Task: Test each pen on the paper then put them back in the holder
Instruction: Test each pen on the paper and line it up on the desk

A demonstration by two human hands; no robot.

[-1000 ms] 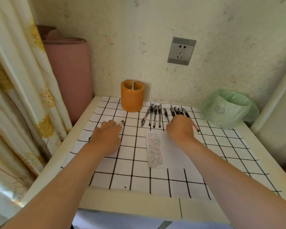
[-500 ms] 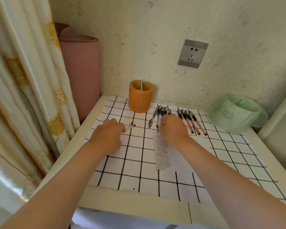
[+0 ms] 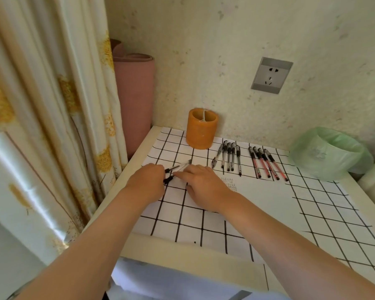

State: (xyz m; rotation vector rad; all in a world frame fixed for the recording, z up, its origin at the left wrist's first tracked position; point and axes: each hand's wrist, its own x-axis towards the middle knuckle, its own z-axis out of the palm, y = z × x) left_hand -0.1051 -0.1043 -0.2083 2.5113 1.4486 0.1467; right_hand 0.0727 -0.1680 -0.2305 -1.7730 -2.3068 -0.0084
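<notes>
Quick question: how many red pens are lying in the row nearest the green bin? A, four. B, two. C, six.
A: four red pens lie side by side on the grid sheet, between the black pens and the green bin.

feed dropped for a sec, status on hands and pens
Left hand and right hand together, both gripping loose pens. Five black pens, four red pens lying beside orange holder, no pens showing in it. Nothing in the way.
</notes>
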